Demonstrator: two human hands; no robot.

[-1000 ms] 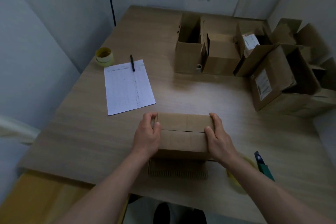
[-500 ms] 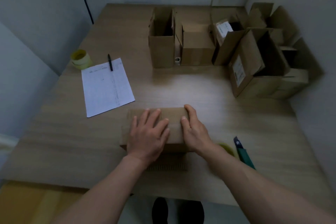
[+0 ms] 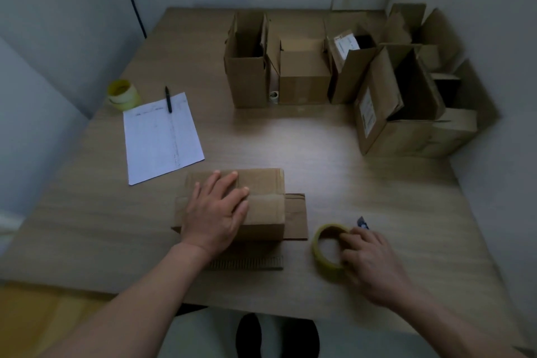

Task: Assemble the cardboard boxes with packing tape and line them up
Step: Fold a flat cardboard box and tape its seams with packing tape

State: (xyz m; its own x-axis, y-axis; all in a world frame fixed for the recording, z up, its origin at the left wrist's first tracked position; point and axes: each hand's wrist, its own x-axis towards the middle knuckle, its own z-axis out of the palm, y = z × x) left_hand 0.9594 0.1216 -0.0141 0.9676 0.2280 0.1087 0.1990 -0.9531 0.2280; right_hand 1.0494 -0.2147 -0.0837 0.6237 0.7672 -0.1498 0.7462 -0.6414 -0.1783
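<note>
A small cardboard box (image 3: pixel 266 206) lies near the table's front edge with its flaps folded shut on top. My left hand (image 3: pixel 216 209) presses flat on those flaps, fingers spread. One flap (image 3: pixel 296 216) sticks out flat to the box's right. A yellowish roll of packing tape (image 3: pixel 327 250) stands on edge to the right of the box. My right hand (image 3: pixel 369 261) grips the roll, fingers reaching into its core.
Several open cardboard boxes (image 3: pixel 302 73) stand in a row at the back and right. A paper sheet (image 3: pixel 161 136) with a pen (image 3: pixel 168 99) and a second tape roll (image 3: pixel 122 94) lie at the left. A blue-green cutter (image 3: pixel 362 222) pokes out behind my right hand.
My right hand left the box top and moved right to the tape roll. My left hand stayed pressing on the flaps. The view shifted slightly.
</note>
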